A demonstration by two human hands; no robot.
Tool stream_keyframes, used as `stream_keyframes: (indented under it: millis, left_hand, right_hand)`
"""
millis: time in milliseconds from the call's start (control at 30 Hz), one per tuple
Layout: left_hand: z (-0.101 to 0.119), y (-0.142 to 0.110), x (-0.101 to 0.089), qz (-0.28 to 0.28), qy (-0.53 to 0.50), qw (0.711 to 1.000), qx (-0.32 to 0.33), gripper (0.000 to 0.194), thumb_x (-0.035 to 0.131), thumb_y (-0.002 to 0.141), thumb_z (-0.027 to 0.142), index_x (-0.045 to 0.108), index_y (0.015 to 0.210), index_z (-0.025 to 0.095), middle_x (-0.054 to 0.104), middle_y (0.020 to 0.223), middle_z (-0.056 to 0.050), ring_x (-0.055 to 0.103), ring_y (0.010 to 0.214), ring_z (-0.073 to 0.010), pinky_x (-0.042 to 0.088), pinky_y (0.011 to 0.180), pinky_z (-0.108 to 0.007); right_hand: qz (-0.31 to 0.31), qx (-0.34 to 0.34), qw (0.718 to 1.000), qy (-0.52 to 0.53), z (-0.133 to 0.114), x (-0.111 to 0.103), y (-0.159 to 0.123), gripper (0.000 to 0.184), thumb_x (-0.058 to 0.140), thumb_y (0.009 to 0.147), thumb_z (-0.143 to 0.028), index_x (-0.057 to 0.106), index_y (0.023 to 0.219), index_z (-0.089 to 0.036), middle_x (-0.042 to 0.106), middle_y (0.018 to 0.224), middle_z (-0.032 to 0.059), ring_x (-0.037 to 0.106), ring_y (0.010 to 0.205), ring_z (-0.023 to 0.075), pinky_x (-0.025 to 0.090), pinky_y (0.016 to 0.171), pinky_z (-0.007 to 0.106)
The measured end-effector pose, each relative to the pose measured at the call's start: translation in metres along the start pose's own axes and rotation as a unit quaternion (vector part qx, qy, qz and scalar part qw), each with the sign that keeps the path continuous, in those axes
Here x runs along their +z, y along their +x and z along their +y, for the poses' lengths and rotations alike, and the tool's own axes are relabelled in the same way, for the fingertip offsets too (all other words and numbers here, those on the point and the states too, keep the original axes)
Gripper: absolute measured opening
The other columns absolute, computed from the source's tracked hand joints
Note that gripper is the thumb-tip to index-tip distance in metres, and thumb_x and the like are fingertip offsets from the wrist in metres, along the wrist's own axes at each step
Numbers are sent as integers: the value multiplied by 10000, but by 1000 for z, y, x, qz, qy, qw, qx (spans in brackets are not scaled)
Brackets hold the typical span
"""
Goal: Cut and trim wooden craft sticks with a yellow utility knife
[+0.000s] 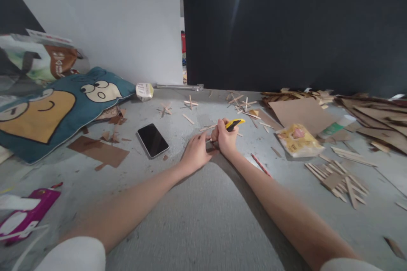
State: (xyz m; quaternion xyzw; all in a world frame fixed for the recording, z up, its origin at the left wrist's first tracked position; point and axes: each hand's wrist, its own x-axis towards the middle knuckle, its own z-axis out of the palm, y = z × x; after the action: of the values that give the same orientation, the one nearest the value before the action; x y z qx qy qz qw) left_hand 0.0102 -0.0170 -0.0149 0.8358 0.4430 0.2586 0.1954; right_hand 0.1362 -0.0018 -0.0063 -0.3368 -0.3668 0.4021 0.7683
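Observation:
My right hand (pixel 226 139) is closed around a yellow and black utility knife (pixel 234 125), whose back end sticks up past the thumb. The knife's tip is hidden by the fingers. Close beside it, my left hand (pixel 196 150) rests low on the grey table, fingers bent and pressed together toward the right hand. Whatever the left fingers pin or pinch is too small and covered to name. A wooden craft stick (pixel 207 128) lies just beyond both hands. Left of them lies a smartphone (pixel 153 140), and a red pencil (pixel 261 165) is by my right forearm.
Crossed craft sticks (pixel 235 99) stand toward the back. On the right are a yellow snack packet (pixel 299 140), a glue stick (pixel 337 126), a pile of craft sticks (pixel 341 180) and cardboard sheets (pixel 378 120). A blue cushion (pixel 73 106), brown cardboard (pixel 98 151) and a purple item (pixel 32 214) sit left.

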Motion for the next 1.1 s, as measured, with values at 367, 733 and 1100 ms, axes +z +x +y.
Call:
stream_keyframes:
  millis: [367, 733, 1100]
  left_hand:
    - [-1, 17, -16, -98, -3, 994, -39, 597, 840, 786, 263, 614, 1337, 241, 714, 1386, -134, 614, 1370, -353, -27, 1280, -688]
    - [5, 23, -18, -167, -9, 985, -46, 577, 791, 807, 167, 623, 1351, 262, 693, 1424, -103, 375, 1559, -356, 79, 1285, -692]
    - [19, 7, -7, -68, 15, 995, -70, 421, 731, 884, 187, 699, 1296, 269, 675, 1446, -105, 342, 1572, -375, 46, 1269, -729]
  right_hand:
    - [-7, -1, 1000, 16, -1, -1, 1, 576, 800, 783, -532, 300, 663, -271, 305, 412, -149, 250, 309, 40, 254, 318, 190]
    - [-15, 3, 1000, 21, 2, -4, 2, 585, 785, 811, -536, 269, 702, -280, 272, 428, -157, 243, 315, 47, 269, 325, 196]
    - [-29, -5, 1000, 7, 6, -4, 2, 562, 770, 819, -534, 293, 675, -274, 299, 414, -150, 253, 308, 49, 260, 320, 194]
